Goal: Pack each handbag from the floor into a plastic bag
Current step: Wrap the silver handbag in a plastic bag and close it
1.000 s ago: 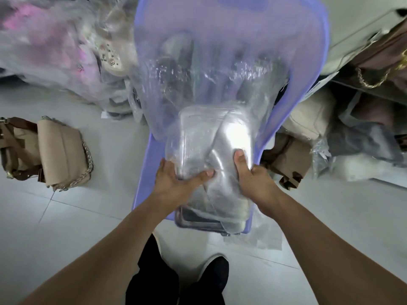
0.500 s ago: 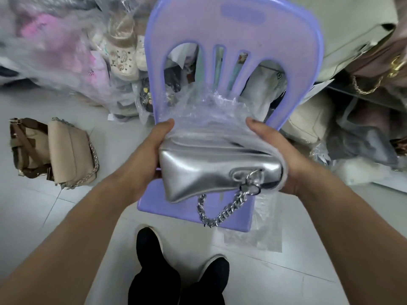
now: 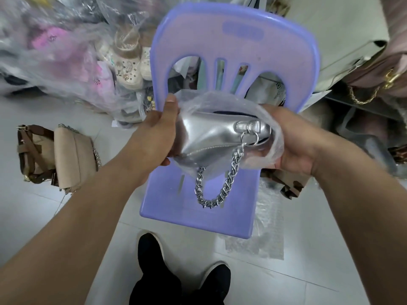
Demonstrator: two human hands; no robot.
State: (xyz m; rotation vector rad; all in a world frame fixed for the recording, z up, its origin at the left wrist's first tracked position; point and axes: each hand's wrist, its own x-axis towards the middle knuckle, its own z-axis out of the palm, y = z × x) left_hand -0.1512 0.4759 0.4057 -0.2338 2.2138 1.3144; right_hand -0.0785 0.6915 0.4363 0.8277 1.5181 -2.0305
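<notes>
A silver handbag (image 3: 211,137) lies on its side between my hands above a purple plastic chair (image 3: 237,51). A clear plastic bag (image 3: 220,100) is bunched around its far end and right side. The bag's silver chain (image 3: 220,190) hangs out in a loop over the chair seat. My left hand (image 3: 158,135) grips the handbag's left end together with the plastic's edge. My right hand (image 3: 293,142) cups the right end through the plastic. On the floor at the left lie a beige handbag (image 3: 72,155) and a brown-strapped handbag (image 3: 33,153).
Large plastic sacks of shoes and soft goods (image 3: 72,53) pile up at the back left. Shelves with more handbags (image 3: 378,80) stand at the right. Loose clear plastic (image 3: 257,238) lies on the floor by the chair. My black shoes (image 3: 182,274) are at the bottom.
The plastic bag, first stretched tall above the handbag, has been bunched down around it. The handbag has turned on its side and its chain has dropped out further. My hands moved to its ends.
</notes>
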